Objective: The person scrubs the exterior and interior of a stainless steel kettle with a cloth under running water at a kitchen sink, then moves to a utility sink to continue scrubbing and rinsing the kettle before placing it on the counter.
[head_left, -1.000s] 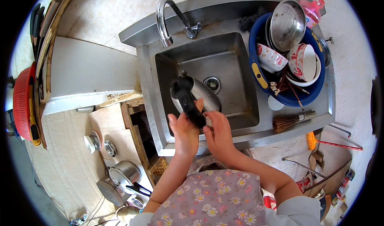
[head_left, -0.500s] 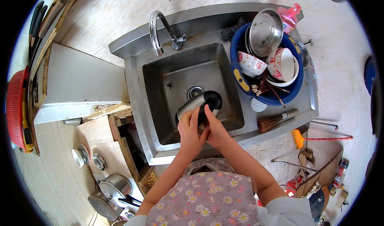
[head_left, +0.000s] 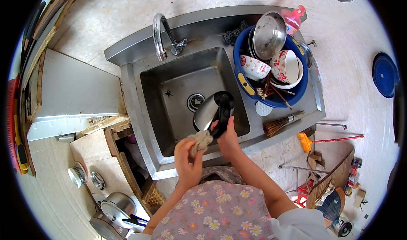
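Observation:
Over the steel sink I hold an electric kettle with a shiny metal body and black handle and lid, tipped on its side. My right hand is closed around the kettle's black handle. My left hand pinches a crumpled beige cloth, which sits beside the lower end of the handle; whether it touches the handle I cannot tell. A chrome faucet arches over the sink's far left part, with no water seen flowing.
A blue basin of bowls, metal dishes and chopsticks stands right of the sink. In front of it lie a bundled whisk brush and a white disc. A pink bottle stands behind. At lower left is a metal pot.
My left hand has come off the kettle's handle and moved down-left, bringing the beige cloth into sight. The kettle has turned, its handle now toward me. The view has shifted slightly.

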A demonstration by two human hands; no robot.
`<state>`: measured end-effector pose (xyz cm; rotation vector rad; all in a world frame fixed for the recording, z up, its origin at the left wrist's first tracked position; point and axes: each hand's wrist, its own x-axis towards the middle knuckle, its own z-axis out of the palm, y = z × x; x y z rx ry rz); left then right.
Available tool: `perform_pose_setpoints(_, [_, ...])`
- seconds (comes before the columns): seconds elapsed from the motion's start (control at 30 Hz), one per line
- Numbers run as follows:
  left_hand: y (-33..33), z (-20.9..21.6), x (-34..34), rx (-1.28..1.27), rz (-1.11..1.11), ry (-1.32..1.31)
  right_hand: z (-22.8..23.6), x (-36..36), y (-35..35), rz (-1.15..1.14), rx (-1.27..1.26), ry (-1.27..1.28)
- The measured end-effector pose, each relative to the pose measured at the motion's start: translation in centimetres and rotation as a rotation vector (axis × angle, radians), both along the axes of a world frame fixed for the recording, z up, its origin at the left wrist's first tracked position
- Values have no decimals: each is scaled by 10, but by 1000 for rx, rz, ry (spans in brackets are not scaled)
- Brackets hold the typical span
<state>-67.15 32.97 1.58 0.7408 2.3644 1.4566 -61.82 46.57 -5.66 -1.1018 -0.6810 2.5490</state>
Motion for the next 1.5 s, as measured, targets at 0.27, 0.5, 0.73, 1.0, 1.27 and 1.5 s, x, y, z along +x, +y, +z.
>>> perform_pose_setpoints(0.27, [81, -27, -16, 81, -100, 46, 12, -5, -7, -167, -107, -6])
perform_pose_setpoints(0.5, [94, -31, -45, -33, -33, 97, 13, -4, -8, -262, 75, -193])
perform_pose_setpoints(0.73, [70, -24, -21, -86, -225, 121, 20, -9, 15, -465, -27, -150])
perform_pose_setpoints(1.0, [44, -36, -27, -35, -314, 382, 37, -17, 14, -432, 42, -288])
perform_pose_setpoints(1.27, [75, -23, -56, 134, -216, 539, 75, -50, 42, -358, 168, -273])
perform_pose_setpoints(1.5, [26, -31, -52, 38, -255, 517, 69, -48, 46, -408, 63, -157])
